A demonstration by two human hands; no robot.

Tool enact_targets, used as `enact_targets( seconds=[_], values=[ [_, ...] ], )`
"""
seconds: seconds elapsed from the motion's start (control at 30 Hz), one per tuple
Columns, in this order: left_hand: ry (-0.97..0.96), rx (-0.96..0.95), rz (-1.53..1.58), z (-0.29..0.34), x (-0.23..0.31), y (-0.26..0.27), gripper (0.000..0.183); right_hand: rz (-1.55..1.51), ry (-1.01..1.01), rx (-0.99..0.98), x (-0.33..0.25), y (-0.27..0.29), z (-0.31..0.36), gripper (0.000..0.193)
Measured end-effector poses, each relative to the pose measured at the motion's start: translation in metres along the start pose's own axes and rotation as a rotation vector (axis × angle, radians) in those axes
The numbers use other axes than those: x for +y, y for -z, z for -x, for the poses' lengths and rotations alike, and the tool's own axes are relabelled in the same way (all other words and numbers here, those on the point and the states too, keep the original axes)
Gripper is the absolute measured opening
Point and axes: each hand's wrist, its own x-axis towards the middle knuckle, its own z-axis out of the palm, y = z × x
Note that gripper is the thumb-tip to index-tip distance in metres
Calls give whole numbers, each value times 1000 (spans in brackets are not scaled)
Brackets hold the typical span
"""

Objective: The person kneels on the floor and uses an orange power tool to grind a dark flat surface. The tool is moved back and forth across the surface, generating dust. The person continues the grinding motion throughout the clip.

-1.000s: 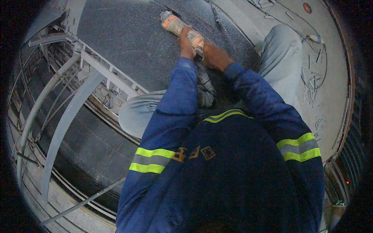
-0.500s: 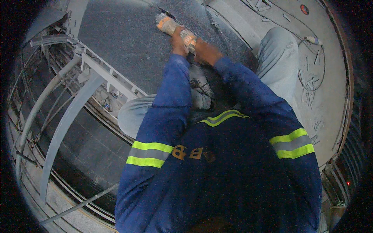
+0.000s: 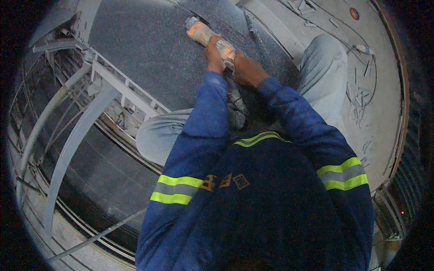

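A long, rounded object with orange parts and a pale, clear-looking covering [image 3: 205, 35] slants across the upper middle; its exact kind is unclear. My left hand [image 3: 214, 54] is closed around its middle. At the object's near end, my right hand [image 3: 248, 71] is closed, fingers curled in on that end; what lies inside them is mostly hidden. Beneath both hands spreads a dark, dusty sheet-like surface [image 3: 135, 49]. My blue sleeves come up from below, and my knees in pale, dusty trousers [image 3: 323, 67] are bent on either side.
On the left a white slotted frame [image 3: 126, 83] edges the dark surface, with curved grey strips [image 3: 74, 144] and pipes beyond it. Across the pale floor [image 3: 382, 113] at right run a thin cable with a whitish connector [image 3: 361, 48] and scattered offcuts.
The orange and pale object has shifted slightly right and nearer, along with my left hand. My right hand, blurred before, shows more sharply at the object's near end.
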Motion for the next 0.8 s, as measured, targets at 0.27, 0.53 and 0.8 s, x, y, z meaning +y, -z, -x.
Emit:
enact_targets(
  seconds=[0.27, 0.53, 0.8],
  values=[
    [9, -59, 11, -38, 12, 23, 43, 37, 123, -16, -16, 9, -18, 48],
    [20, 49, 16, 13, 3, -4, 47, 52, 10, -27, 2, -4, -2, 53],
    [33, -18, 44, -15, 1, 10, 43, -58, -36, -85, 1, -4, -14, 46]
  ],
)
